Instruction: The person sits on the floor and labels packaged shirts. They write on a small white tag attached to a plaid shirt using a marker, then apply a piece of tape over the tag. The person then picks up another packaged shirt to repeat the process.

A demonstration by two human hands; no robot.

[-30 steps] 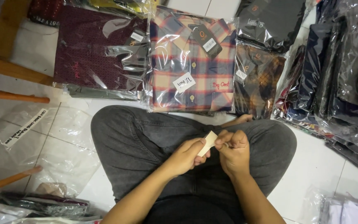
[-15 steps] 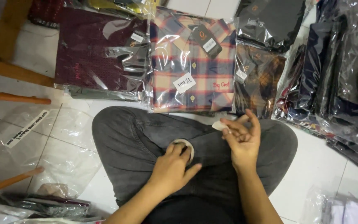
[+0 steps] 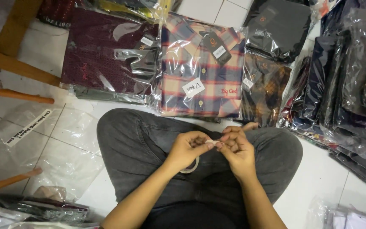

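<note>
Both hands pinch a tape strip (image 3: 214, 143): left hand (image 3: 188, 149) holding the roll (image 3: 190, 166), right hand (image 3: 237, 148) pulling; the bagged plaid shirt (image 3: 200, 68) lies beyond, not yet touched.

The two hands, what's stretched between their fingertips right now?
In the head view, a short pale strip of tape runs between the left hand and right hand.

Bagged plaid shirt (image 3: 200, 68) beside bagged maroon shirt (image 3: 106, 53)
</note>
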